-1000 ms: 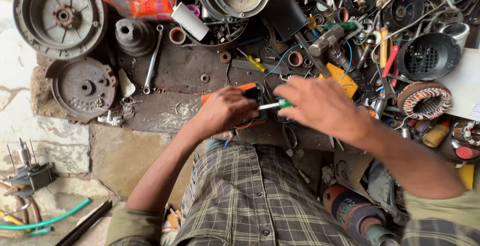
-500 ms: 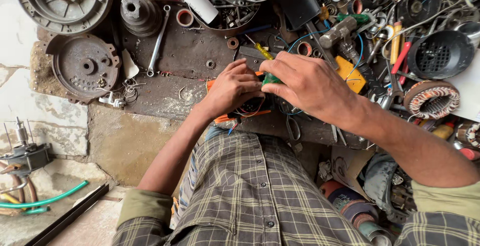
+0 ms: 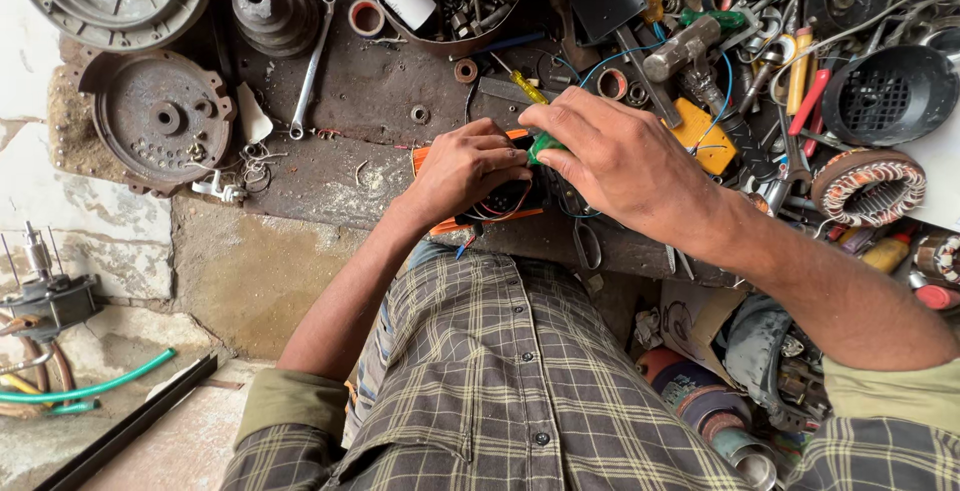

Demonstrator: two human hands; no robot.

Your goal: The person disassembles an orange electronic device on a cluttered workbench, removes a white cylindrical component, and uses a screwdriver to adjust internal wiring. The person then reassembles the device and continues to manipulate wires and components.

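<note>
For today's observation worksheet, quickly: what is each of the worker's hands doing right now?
Left hand: closed on the orange-edged device, steadying it.
Right hand: fingers pinched on a green-handled tool over the device.

Under my fingers an orange-edged black device (image 3: 500, 206) lies flat at the near edge of the tabletop, red wires looped across it. A green-handled tool (image 3: 543, 144) tilts down onto it.

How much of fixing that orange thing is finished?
Its inside shows and red wires loop out, so the orange device seems already opened. In hand: the left hand steadies it while the right hand presses a green-handled tool into it. Left: the wires hang loose and it lies open, so closing up looks undone.
</note>
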